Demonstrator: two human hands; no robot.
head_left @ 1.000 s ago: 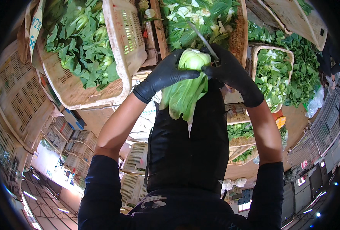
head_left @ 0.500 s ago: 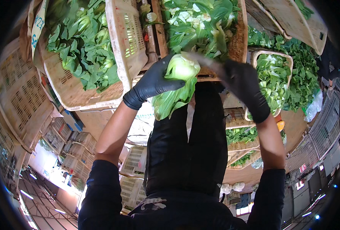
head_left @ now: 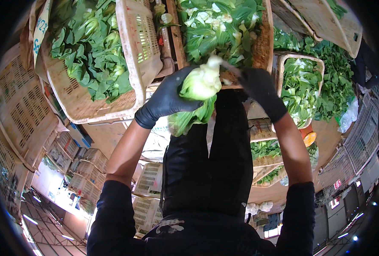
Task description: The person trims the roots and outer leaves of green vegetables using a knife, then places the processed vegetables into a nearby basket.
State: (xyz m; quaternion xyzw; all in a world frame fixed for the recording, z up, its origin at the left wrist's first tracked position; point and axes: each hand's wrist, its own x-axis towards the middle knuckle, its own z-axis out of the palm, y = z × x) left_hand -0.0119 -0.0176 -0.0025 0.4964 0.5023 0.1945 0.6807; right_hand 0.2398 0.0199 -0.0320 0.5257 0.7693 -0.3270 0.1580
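At 10 o'clock the left crate (head_left: 97, 116), heaped with greens (head_left: 91, 55), leans its open side toward me, which probably makes for an easy reach. Nearer, at 11, my left hand (head_left: 169, 96) grips a cabbage (head_left: 201, 83), thumb across its leaves and fingers wrapped behind. The cabbage sits just past 12, tilted, leaves hanging toward 7 and pale base pointing to 1, I judge so the base faces the knife and my fingers stay back from the edge. A white lump (head_left: 215, 62) shows at the base, too blurred to tell whether it is attached. Beyond, between 12 and 1, the middle crate (head_left: 264, 49) holds leaves and white bits; its place under the work likely suits catching scraps. The knife (head_left: 230, 68) is a grey streak from my right hand (head_left: 257, 87), curled around its handle at 2. Farther out at 2, the right crate (head_left: 323, 72) holds more greens, within arm's reach, I'd say.
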